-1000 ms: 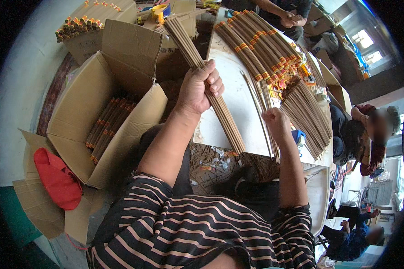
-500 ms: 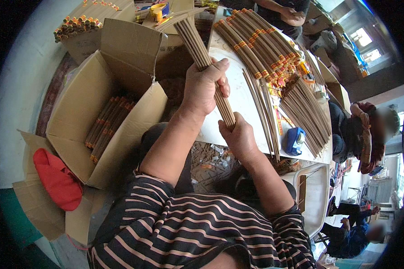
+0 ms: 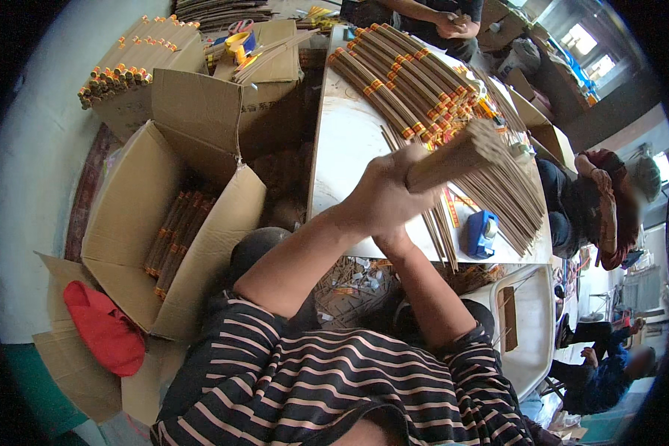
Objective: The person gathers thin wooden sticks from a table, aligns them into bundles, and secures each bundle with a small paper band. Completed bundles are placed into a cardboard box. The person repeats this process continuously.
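Note:
My left hand (image 3: 390,193) is wrapped round a bundle of brown incense sticks (image 3: 453,160), held tilted above the white table (image 3: 334,160). The sticks' blunt ends point up and right, a little blurred. Behind and below it, my right hand (image 3: 392,239) is mostly covered by the left, and its fingers are hidden. Under the held bundle, loose incense sticks (image 3: 509,204) lie spread on the table. A blue tape dispenser (image 3: 482,234) stands near the table's front edge. Farther back, several finished bundles (image 3: 401,78) with red and yellow bands lie in rows.
At left an open cardboard box (image 3: 123,223) holds several banded bundles (image 3: 178,241). A red cloth (image 3: 104,327) hangs over its flap. More bundles (image 3: 145,48) are stacked behind. A white tub (image 3: 524,320) stands at right. Another person's hands (image 3: 453,24) are across the table; other people sit at right.
The bundle has swung from leaning up-left to pointing up-right, with my left hand moving right and down. My right hand has gone behind the left. The view has shifted slightly.

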`<action>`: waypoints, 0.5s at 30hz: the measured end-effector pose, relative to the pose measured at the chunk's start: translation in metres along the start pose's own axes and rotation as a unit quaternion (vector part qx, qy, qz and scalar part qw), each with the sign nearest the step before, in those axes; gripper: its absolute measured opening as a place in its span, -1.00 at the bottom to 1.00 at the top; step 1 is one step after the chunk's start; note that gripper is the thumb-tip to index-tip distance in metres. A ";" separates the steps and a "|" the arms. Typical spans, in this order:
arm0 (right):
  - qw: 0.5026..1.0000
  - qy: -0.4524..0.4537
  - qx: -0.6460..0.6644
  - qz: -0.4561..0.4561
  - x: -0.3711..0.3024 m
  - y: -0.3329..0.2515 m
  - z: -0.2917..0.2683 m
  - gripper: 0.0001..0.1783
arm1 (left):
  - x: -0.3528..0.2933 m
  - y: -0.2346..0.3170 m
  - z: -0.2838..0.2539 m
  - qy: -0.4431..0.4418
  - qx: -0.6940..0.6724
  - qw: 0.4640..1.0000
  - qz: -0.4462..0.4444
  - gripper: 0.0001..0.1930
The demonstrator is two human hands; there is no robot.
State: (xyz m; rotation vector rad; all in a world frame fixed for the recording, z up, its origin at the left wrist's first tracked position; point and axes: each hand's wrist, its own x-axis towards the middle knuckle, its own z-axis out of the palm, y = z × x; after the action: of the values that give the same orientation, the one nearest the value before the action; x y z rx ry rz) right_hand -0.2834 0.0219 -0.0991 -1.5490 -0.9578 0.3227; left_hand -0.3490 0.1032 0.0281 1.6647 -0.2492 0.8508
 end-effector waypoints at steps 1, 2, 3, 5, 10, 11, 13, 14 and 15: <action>0.997 -0.004 0.069 0.023 0.003 -0.001 0.008 -0.44 | -0.003 -0.005 -0.003 0.017 0.012 0.998 -0.053 -0.83; 0.998 0.002 0.058 0.021 0.005 -0.002 0.006 -0.51 | 0.000 -0.007 -0.002 0.030 0.010 0.995 -0.098 -0.83; 0.999 0.006 0.031 0.015 0.006 -0.006 0.005 -0.59 | 0.000 -0.007 -0.004 0.047 -0.024 0.987 -0.149 -0.83; 0.999 0.005 -0.033 0.027 0.002 -0.024 0.002 -0.74 | 0.002 -0.006 -0.015 0.081 -0.118 0.981 -0.129 -0.88; 0.968 -0.054 -0.078 0.231 -0.001 -0.085 0.005 -0.74 | 0.009 -0.023 -0.046 0.125 -0.414 0.883 -0.180 -0.78; 0.968 -0.051 -0.111 0.219 -0.003 -0.086 0.008 -0.74 | 0.008 -0.027 -0.048 0.128 -0.423 0.878 -0.183 -0.75; 0.964 -0.043 -0.178 0.193 -0.005 -0.087 0.012 -0.73 | 0.000 -0.029 -0.045 0.144 -0.432 0.865 -0.211 -0.75; 0.963 -0.046 -0.185 0.191 -0.006 -0.087 0.013 -0.72 | -0.004 -0.031 -0.044 0.151 -0.437 0.858 -0.223 -0.75; 0.962 -0.049 -0.191 0.189 -0.008 -0.085 0.014 -0.71 | -0.008 -0.033 -0.043 0.148 -0.447 0.848 -0.243 -0.74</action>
State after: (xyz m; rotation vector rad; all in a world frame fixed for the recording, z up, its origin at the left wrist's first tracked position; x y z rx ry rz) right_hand -0.3309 0.0202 -0.0263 -2.0931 -0.8278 0.5091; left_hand -0.3526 0.1498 -0.0004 0.6473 0.0136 0.4632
